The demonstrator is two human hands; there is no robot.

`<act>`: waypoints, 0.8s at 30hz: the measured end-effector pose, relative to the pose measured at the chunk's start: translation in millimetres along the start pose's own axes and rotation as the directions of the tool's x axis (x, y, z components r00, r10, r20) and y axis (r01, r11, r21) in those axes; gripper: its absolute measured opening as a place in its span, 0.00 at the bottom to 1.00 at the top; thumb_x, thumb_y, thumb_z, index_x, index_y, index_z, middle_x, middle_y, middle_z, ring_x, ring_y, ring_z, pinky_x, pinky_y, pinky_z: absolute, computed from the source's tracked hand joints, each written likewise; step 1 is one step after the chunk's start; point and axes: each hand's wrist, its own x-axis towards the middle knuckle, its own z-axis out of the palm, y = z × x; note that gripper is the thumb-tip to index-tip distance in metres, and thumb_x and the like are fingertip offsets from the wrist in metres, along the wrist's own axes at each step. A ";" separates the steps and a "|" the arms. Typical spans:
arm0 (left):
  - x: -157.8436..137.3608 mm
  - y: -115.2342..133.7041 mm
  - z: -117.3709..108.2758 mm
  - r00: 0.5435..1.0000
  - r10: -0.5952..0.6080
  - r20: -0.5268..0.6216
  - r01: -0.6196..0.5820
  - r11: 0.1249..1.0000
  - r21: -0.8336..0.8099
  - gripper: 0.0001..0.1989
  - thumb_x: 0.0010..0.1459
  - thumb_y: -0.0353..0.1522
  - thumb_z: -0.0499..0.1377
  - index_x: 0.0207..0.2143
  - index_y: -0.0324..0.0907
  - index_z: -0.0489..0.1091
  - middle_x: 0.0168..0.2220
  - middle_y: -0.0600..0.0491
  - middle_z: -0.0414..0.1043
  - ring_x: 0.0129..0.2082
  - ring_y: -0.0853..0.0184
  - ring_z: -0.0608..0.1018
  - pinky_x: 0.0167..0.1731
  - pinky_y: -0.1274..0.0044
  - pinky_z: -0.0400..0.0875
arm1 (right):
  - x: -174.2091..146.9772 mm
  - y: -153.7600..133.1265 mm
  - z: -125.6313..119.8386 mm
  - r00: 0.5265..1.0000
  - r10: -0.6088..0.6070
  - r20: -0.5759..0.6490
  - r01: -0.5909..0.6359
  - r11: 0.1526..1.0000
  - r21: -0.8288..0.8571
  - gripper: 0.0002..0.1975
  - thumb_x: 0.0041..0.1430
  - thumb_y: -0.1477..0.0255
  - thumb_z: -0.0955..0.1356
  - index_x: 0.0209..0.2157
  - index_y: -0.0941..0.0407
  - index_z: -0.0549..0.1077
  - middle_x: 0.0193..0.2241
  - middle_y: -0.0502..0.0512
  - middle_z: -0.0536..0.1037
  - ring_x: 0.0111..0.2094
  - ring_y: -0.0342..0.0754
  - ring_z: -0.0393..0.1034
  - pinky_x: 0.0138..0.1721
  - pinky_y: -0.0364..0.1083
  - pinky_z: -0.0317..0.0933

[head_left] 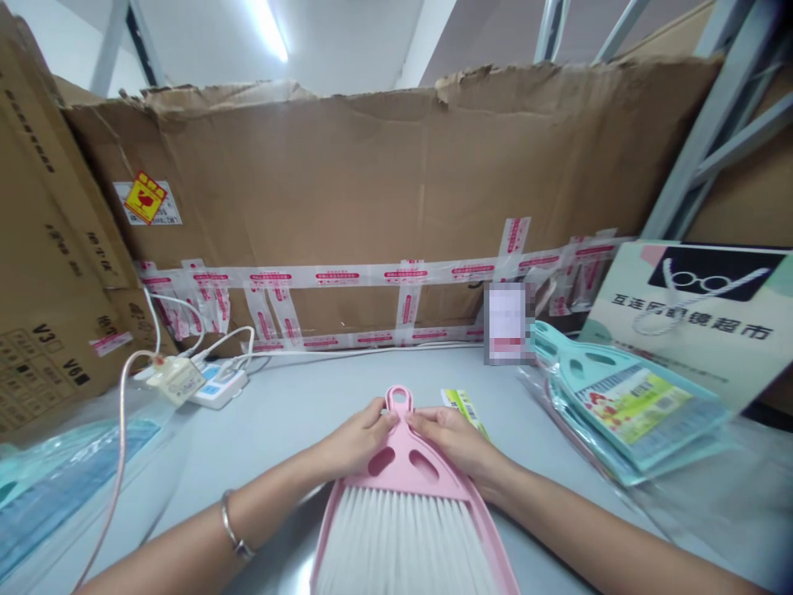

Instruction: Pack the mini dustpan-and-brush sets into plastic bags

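Observation:
A pink brush (pixel 416 529) with white bristles lies nested in a pink dustpan (pixel 500 570), handle pointing away from me. My left hand (pixel 354 445) grips the set from the left, its thumb pressed on the neck below the hanging loop. From the right side, my right hand (pixel 455 440) grips the same neck, thumb close to the other one. Both hands are closed, and the fingers underneath are hidden. Behind my right hand, partly covered by it, a yellow-green label card (pixel 463 406) rests on the table.
Turquoise dustpan sets (pixel 638 405) in clear plastic are stacked on the right, before a paper bag (pixel 687 322). Another wrapped turquoise set (pixel 68 487) lies left. A power strip (pixel 220 387) with cables sits back left. A taped cardboard sheet (pixel 384 182) walls the table's rear.

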 end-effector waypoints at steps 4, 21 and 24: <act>6.4 -6.3 8.4 0.998 -0.040 -0.058 0.038 0.999 -0.037 0.18 0.58 0.44 0.45 0.37 0.39 0.61 0.31 0.55 0.61 0.32 0.69 0.66 0.36 0.74 0.63 | 1.3 1.4 -1.8 1.000 -0.020 -0.008 0.020 1.000 -0.013 0.26 0.33 0.53 0.73 0.28 0.62 0.75 0.19 0.52 0.75 0.23 0.46 0.68 0.30 0.45 0.59; 4.4 -7.2 11.6 0.995 -0.074 -0.069 0.071 0.997 -0.041 0.18 0.58 0.45 0.45 0.37 0.40 0.61 0.32 0.54 0.61 0.34 0.67 0.65 0.38 0.73 0.61 | 4.9 -2.7 -2.0 0.996 0.023 -0.083 -0.028 0.998 -0.060 0.21 0.28 0.58 0.75 0.19 0.62 0.72 0.13 0.48 0.70 0.19 0.41 0.62 0.24 0.41 0.53; 5.1 -10.5 11.5 0.995 -0.068 -0.076 0.063 0.996 -0.070 0.19 0.57 0.46 0.46 0.38 0.40 0.62 0.33 0.54 0.62 0.34 0.68 0.65 0.38 0.74 0.61 | 6.2 -2.5 -2.5 0.996 0.022 -0.091 -0.028 0.997 -0.067 0.21 0.28 0.58 0.75 0.19 0.62 0.73 0.13 0.49 0.70 0.19 0.41 0.62 0.24 0.42 0.53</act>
